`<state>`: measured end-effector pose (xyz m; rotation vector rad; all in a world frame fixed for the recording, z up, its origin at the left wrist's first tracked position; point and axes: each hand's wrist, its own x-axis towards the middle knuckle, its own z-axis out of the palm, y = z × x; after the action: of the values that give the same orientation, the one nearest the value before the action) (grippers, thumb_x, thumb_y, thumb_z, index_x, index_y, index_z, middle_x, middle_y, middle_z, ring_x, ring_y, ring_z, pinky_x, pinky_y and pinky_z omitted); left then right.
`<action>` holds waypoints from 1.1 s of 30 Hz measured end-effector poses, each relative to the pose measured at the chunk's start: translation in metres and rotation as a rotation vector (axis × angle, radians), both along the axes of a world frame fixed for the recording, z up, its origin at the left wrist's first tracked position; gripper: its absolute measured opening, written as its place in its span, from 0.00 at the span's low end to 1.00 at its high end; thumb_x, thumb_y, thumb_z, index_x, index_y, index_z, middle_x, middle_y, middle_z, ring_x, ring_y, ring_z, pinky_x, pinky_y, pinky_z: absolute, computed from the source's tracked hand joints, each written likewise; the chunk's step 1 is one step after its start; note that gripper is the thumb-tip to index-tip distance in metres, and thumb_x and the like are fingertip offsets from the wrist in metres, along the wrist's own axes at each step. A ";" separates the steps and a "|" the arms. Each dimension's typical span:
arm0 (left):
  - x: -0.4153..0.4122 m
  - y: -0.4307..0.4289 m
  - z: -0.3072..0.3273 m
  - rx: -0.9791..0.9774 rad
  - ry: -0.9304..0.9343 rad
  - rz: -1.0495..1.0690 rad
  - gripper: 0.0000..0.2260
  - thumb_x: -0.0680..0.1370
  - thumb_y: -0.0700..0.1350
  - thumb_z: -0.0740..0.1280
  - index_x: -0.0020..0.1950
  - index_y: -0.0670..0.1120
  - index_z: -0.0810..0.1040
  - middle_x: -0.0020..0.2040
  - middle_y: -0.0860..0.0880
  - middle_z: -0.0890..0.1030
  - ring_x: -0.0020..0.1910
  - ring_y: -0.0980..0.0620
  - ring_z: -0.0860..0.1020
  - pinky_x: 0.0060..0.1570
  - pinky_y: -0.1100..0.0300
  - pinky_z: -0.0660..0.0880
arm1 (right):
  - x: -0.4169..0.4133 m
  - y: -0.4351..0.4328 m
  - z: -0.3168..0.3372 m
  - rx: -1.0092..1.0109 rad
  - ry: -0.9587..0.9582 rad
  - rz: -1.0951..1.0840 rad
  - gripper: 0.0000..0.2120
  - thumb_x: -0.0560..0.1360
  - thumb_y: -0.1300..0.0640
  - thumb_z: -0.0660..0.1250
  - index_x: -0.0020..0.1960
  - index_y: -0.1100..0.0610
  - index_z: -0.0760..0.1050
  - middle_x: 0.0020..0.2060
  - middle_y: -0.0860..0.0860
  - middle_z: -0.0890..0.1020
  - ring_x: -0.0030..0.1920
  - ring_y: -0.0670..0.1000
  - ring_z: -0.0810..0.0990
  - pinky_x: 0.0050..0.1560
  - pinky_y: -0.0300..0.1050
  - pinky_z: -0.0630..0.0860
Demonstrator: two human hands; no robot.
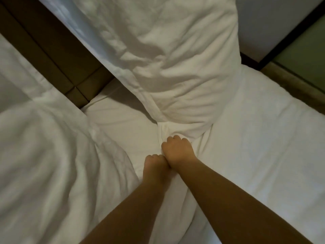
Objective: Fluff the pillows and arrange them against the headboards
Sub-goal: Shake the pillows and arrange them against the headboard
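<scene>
**Pillow corner held on the bed**

A white-sheeted bed (255,138) fills the view. A rumpled white duvet (44,155) is heaped at the left. A creased white pillow (175,59) is seen at top centre, with its lower corner on the sheet and its left edge overlapping the brown headboard (58,55). The bunched cloth at that corner is gripped by the curled fingers of the right hand (177,150). The left hand (154,166) is touching it, fingers curled onto white cloth; whether anything is held cannot be told.
</scene>
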<state>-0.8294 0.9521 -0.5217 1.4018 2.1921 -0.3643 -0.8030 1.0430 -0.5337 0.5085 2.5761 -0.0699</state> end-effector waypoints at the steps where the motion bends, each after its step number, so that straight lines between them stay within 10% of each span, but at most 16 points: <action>1: -0.001 -0.008 0.007 -0.013 0.022 -0.023 0.11 0.67 0.50 0.76 0.40 0.45 0.81 0.36 0.47 0.81 0.36 0.49 0.79 0.38 0.58 0.72 | 0.001 -0.009 0.009 -0.009 0.007 -0.018 0.12 0.78 0.57 0.60 0.61 0.57 0.73 0.58 0.55 0.75 0.59 0.57 0.72 0.57 0.50 0.69; 5: 0.001 -0.055 0.031 -0.064 0.131 -0.155 0.13 0.79 0.44 0.61 0.63 0.45 0.73 0.59 0.45 0.76 0.59 0.46 0.73 0.61 0.54 0.67 | 0.011 -0.053 0.051 -0.060 0.036 -0.092 0.13 0.78 0.56 0.62 0.61 0.59 0.72 0.58 0.57 0.75 0.59 0.58 0.73 0.54 0.50 0.70; 17: 0.046 -0.274 0.155 0.150 0.285 -0.267 0.11 0.78 0.44 0.60 0.59 0.46 0.75 0.55 0.47 0.76 0.55 0.47 0.74 0.55 0.55 0.67 | 0.065 -0.266 0.183 -0.002 0.281 -0.270 0.10 0.75 0.62 0.62 0.55 0.60 0.73 0.54 0.58 0.76 0.55 0.57 0.75 0.49 0.48 0.72; 33: 0.058 -0.473 0.044 -0.157 0.107 -0.091 0.12 0.80 0.43 0.59 0.63 0.47 0.72 0.62 0.47 0.74 0.62 0.46 0.73 0.62 0.54 0.64 | 0.113 -0.440 0.060 -0.166 0.185 -0.318 0.13 0.76 0.62 0.57 0.58 0.59 0.74 0.53 0.56 0.76 0.55 0.58 0.74 0.49 0.50 0.73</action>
<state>-0.7717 0.4790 -0.4781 1.4270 2.1363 -0.6437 -0.6902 0.6035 -0.4737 0.8784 2.6109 -0.4564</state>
